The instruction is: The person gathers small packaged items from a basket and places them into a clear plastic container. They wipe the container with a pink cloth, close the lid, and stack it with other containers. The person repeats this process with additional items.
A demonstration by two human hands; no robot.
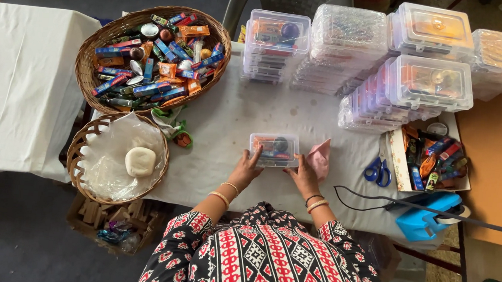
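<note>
Both hands grip a small clear plastic box (274, 149) at the tabletop (235, 115) centre: left hand (247, 168) on its left edge, right hand (304, 174) on its right. It looks filled and lidded. Finished box stacks (384, 68) sit at one o'clock; a well-stocked wicker basket (152, 54) at ten suggests more remain.
</note>
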